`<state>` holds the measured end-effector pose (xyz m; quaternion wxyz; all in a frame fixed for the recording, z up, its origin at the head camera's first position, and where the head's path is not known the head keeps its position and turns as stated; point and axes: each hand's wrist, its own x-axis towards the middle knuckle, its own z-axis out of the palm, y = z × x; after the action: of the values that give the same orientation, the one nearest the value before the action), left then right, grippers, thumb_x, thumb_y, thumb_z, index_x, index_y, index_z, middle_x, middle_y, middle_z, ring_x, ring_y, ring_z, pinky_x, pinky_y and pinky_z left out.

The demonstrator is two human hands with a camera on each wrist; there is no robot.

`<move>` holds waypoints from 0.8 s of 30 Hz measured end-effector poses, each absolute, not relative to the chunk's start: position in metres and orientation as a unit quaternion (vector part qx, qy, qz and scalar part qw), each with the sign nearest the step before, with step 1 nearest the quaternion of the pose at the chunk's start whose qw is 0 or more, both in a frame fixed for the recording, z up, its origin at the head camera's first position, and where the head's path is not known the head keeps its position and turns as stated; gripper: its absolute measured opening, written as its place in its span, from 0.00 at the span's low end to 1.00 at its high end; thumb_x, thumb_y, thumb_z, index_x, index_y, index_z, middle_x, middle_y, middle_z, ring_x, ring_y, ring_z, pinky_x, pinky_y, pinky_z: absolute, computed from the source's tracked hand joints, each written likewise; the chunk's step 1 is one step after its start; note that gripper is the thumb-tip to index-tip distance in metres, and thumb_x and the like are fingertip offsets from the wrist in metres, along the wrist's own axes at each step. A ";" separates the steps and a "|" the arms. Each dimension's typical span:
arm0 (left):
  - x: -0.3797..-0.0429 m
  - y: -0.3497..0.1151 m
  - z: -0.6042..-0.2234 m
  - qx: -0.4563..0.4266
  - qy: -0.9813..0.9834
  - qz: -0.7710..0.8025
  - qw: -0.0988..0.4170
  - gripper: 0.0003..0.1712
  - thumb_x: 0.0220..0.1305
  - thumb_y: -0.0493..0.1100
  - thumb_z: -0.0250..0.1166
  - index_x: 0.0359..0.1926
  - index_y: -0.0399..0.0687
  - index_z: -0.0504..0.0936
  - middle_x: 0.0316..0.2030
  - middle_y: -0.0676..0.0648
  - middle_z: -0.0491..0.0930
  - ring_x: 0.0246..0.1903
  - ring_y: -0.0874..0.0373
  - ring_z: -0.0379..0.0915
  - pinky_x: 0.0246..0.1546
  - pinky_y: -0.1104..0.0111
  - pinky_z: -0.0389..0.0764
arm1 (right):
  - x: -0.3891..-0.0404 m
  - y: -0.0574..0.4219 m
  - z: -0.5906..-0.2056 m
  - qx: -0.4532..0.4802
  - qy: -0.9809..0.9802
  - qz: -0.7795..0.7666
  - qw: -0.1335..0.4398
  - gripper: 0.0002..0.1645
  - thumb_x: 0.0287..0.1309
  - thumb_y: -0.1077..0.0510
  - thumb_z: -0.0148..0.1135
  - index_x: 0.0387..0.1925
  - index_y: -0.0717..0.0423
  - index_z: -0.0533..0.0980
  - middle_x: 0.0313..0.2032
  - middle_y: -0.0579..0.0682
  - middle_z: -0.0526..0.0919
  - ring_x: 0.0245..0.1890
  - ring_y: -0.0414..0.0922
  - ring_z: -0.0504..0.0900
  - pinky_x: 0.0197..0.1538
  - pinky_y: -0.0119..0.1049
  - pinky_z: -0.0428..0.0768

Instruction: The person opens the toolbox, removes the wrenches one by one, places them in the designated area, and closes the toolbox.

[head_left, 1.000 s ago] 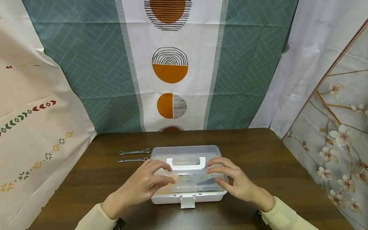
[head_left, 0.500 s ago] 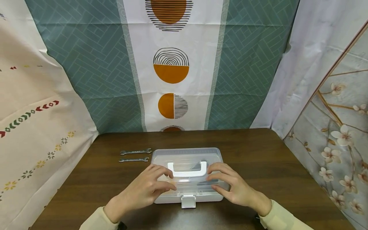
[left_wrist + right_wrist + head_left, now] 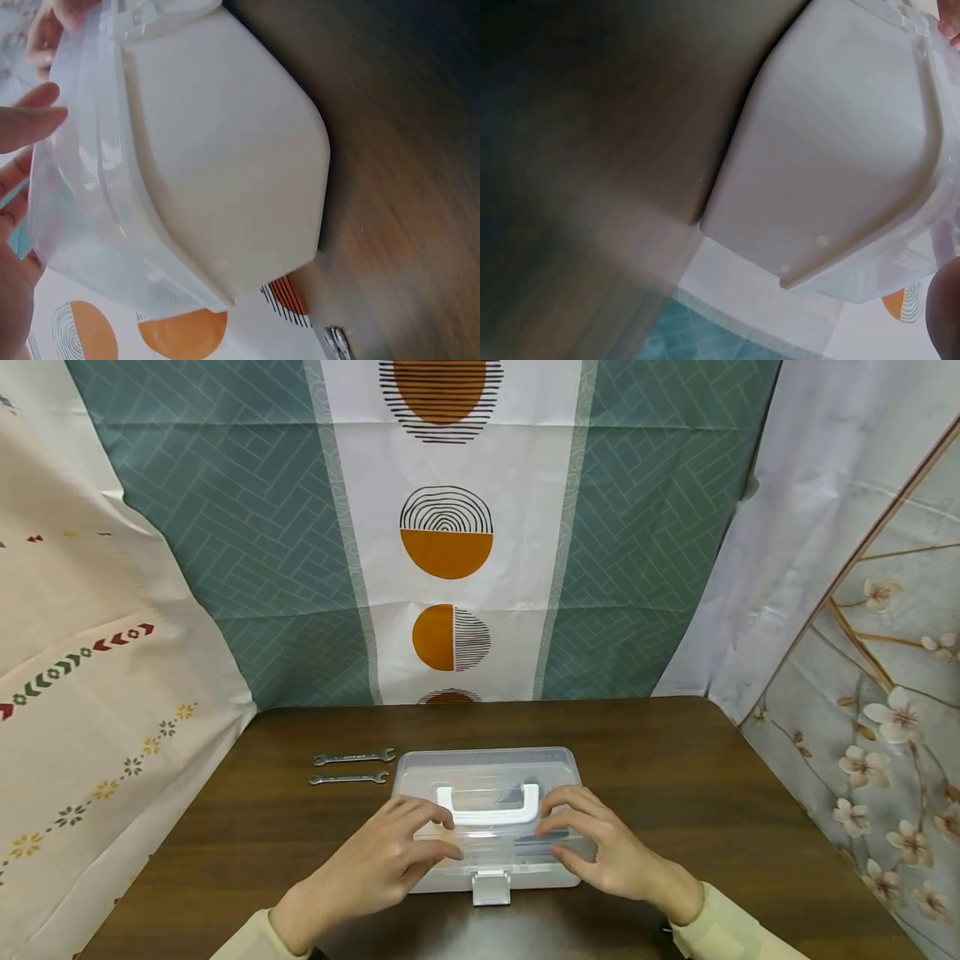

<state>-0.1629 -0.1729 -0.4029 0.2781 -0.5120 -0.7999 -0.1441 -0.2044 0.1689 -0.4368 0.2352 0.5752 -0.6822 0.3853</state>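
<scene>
A white plastic storage box with a clear lid (image 3: pixel 487 762) stands in the middle of the table in the head view. Its white base (image 3: pixel 225 142) fills much of the left wrist view. The lid lies down on the base, and the front latch (image 3: pixel 491 887) hangs outward. My left hand (image 3: pixel 378 864) is at the lid's left part, fingers loosely bent and spread. Over the right part is my right hand (image 3: pixel 615 843), in a similar pose. Both hands appear to touch the lid without gripping it. A white carry handle (image 3: pixel 495 817) lies between them. Contents show only faintly.
Two open-end wrenches, an upper wrench (image 3: pixel 354 757) and a lower wrench (image 3: pixel 349 778), lie left of the box on the dark wooden table (image 3: pixel 637 743). A patterned curtain (image 3: pixel 300 652) hangs behind the table's far edge, with more cloth at both sides.
One second ago the lid stood slightly raised at the front; it has come down onto the base. Both hands went down with it and have barely moved in the last half second.
</scene>
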 end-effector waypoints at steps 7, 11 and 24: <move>-0.156 -0.154 -0.409 -0.528 -0.788 -0.089 0.303 0.15 0.74 0.39 0.58 0.48 0.63 0.87 0.53 0.51 0.79 0.52 0.56 0.77 0.55 0.61 0.76 | -0.205 0.167 -0.436 0.564 -0.694 0.381 0.234 0.26 0.44 0.71 0.74 0.48 0.54 0.81 0.51 0.53 0.79 0.53 0.50 0.75 0.61 0.42 0.70; -0.153 -0.138 -0.416 -0.545 -0.770 -0.033 0.332 0.18 0.76 0.40 0.52 0.47 0.62 0.88 0.54 0.53 0.79 0.54 0.57 0.76 0.56 0.62 0.75 | -0.205 0.166 -0.435 0.561 -0.698 0.382 0.231 0.27 0.43 0.72 0.74 0.48 0.53 0.81 0.51 0.52 0.78 0.53 0.50 0.75 0.61 0.42 0.70; -0.145 -0.112 -0.428 -0.581 -0.737 0.078 0.337 0.12 0.62 0.46 0.67 0.46 0.64 0.87 0.55 0.58 0.81 0.50 0.61 0.75 0.52 0.68 0.73 | -0.204 0.167 -0.433 0.552 -0.709 0.381 0.219 0.26 0.47 0.71 0.72 0.49 0.49 0.80 0.52 0.49 0.78 0.54 0.47 0.74 0.61 0.40 0.70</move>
<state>-0.1448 -0.1124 -0.4283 0.3371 -0.5809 -0.7368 0.0778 -0.2036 0.1671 -0.4332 0.2186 0.5518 -0.7088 0.3813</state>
